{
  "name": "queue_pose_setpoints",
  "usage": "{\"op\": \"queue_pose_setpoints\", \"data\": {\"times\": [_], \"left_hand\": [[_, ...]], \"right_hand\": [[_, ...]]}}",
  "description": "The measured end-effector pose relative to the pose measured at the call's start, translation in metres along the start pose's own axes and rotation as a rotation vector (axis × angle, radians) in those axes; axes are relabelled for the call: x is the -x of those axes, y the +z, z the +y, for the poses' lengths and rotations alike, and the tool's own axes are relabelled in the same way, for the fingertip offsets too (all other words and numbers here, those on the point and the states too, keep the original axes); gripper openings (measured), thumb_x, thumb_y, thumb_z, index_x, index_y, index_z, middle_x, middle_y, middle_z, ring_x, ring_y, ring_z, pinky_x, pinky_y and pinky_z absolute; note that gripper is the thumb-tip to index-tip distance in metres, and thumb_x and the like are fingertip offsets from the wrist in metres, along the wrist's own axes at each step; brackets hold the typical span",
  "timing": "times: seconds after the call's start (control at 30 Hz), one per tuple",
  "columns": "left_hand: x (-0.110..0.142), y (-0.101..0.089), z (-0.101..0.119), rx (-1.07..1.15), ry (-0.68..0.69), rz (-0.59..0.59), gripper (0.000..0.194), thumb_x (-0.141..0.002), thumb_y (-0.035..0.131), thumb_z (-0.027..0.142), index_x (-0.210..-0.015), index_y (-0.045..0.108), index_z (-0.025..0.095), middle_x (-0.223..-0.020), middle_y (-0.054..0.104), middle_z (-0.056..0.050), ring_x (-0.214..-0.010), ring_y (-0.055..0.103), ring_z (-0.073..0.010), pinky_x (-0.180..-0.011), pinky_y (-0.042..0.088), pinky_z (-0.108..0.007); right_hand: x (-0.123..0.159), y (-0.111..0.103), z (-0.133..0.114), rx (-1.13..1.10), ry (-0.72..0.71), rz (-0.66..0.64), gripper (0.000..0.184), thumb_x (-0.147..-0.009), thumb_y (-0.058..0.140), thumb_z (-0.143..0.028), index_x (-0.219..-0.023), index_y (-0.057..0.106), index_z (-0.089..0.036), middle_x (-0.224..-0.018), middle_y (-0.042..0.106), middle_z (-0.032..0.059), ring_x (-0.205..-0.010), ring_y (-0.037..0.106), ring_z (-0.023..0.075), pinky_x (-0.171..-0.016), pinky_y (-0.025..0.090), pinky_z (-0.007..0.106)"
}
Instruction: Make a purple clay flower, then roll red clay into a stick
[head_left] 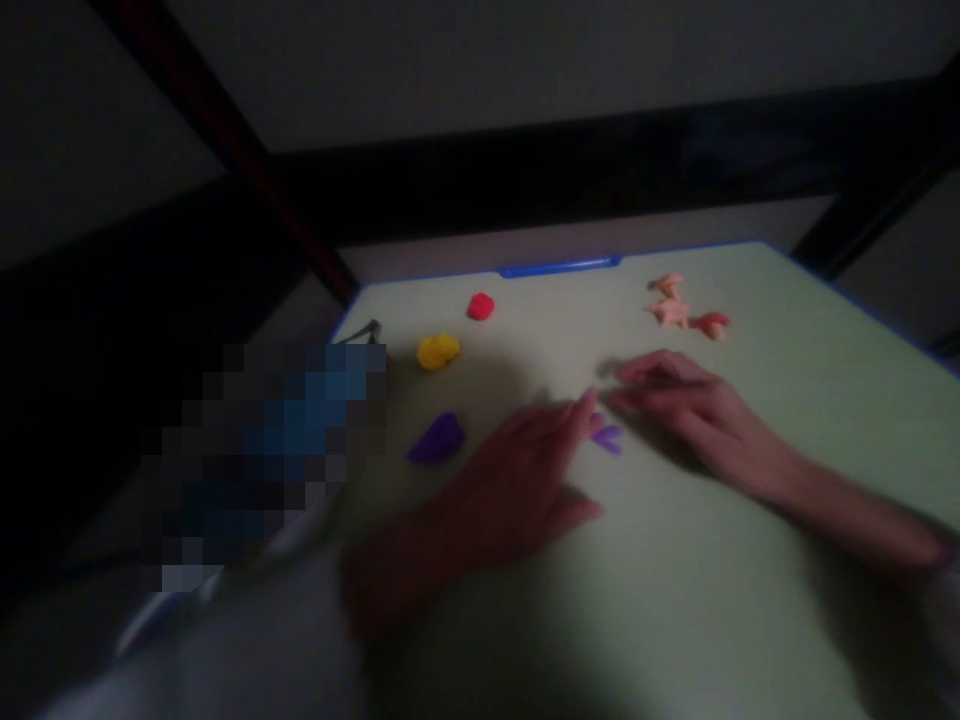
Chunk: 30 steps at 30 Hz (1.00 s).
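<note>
Nearest to us, low in the frame, our left hand (517, 475) lies flat on the pale green desk (720, 600), palm down, fingers stretched together toward the middle of the picture. Its grip is not closed on anything; the fingertips (583, 408) reach up to the small purple clay pieces (606, 436) at the centre of the frame, and we cannot tell in the dim, blurred light whether they press on the clay or only lie beside it.

Our right hand (690, 405) comes in from the lower right, also low over the desk, fingers extended and loosely parted, pointing left. Its fingertips end just right of and above the same purple pieces, so the clay sits between the two hands, a little nearer the left fingertips. The pieces look like short strips with their long axis running roughly left to right.

Left of the left hand lies a larger purple lump (437, 438), apart from both hands. Farther up the frame sit a yellow lump (438, 351) and a red lump (481, 306), and in the upper right a cluster of orange clay shapes (682, 310). At the far edge of the desk runs a blue handle (559, 266).
</note>
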<state>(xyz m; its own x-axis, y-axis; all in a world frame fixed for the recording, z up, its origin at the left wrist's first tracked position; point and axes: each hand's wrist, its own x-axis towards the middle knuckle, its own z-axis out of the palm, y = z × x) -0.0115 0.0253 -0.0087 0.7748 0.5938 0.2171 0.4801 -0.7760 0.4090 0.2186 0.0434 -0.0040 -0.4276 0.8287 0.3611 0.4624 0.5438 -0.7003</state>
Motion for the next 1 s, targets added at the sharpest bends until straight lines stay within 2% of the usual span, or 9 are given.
{"op": "queue_pose_setpoints", "data": {"times": [0.13,0.27,0.57,0.7,0.83,1.0], "left_hand": [[0.0009,0.0,-0.0003,-0.023,-0.018,0.036,0.085,-0.084,0.051,0.043,-0.143,-0.003,0.017,-0.142,0.039,-0.018,-0.13,0.036,-0.0289,-0.103,0.031,-0.049],[0.0005,-0.0009,0.0009,-0.058,-0.048,0.011,0.084,-0.083,0.054,0.041,-0.143,0.001,0.013,-0.141,0.04,-0.019,-0.129,0.037,-0.0281,-0.102,0.032,-0.048],[-0.0013,-0.0033,0.004,-0.137,-0.065,-0.058,0.067,-0.085,0.048,0.042,-0.138,0.023,0.009,-0.141,0.04,-0.019,-0.13,0.037,-0.0269,-0.104,0.033,-0.046],[-0.0008,-0.0041,0.0038,-0.204,-0.01,-0.061,0.06,-0.088,0.044,0.042,-0.134,0.034,0.005,-0.14,0.043,-0.017,-0.132,0.034,-0.0246,-0.106,0.031,-0.042],[0.0011,-0.0025,0.0012,-0.244,0.027,-0.057,0.055,-0.091,0.037,0.042,-0.133,0.039,0.007,-0.142,0.041,-0.014,-0.134,0.031,-0.0224,-0.109,0.027,-0.04],[0.0027,-0.0008,-0.0004,-0.251,0.036,-0.052,0.056,-0.091,0.037,0.043,-0.134,0.04,0.008,-0.143,0.04,-0.012,-0.136,0.028,-0.0215,-0.11,0.024,-0.038]], "right_hand": [[0.0004,0.0,-0.0001,0.128,-0.079,-0.12,0.033,-0.092,0.04,-0.028,-0.103,0.069,-0.018,-0.12,0.054,0.0113,-0.109,0.05,0.0256,-0.094,0.037,0.044],[0.0003,-0.0005,0.0005,0.178,-0.094,-0.186,0.034,-0.093,0.038,-0.029,-0.11,0.066,-0.02,-0.122,0.053,0.0108,-0.109,0.05,0.026,-0.093,0.039,0.045],[0.0002,0.0002,-0.0011,0.194,-0.108,-0.139,0.033,-0.092,0.039,-0.028,-0.101,0.07,-0.02,-0.115,0.057,0.0102,-0.106,0.053,0.0244,-0.091,0.042,0.042],[-0.0002,0.0005,-0.0011,0.156,-0.1,-0.135,0.034,-0.092,0.039,-0.028,-0.096,0.07,-0.016,-0.114,0.056,0.0122,-0.106,0.053,0.0249,-0.09,0.042,0.042],[-0.0014,0.0005,-0.0019,0.108,-0.079,-0.117,0.034,-0.092,0.039,-0.028,-0.09,0.07,-0.015,-0.113,0.057,0.013,-0.104,0.054,0.0249,-0.089,0.043,0.042],[-0.0017,0.0005,-0.0022,0.1,-0.058,-0.118,0.03,-0.091,0.042,-0.026,-0.085,0.07,-0.016,-0.114,0.057,0.0117,-0.106,0.053,0.0253,-0.09,0.043,0.044]]}}
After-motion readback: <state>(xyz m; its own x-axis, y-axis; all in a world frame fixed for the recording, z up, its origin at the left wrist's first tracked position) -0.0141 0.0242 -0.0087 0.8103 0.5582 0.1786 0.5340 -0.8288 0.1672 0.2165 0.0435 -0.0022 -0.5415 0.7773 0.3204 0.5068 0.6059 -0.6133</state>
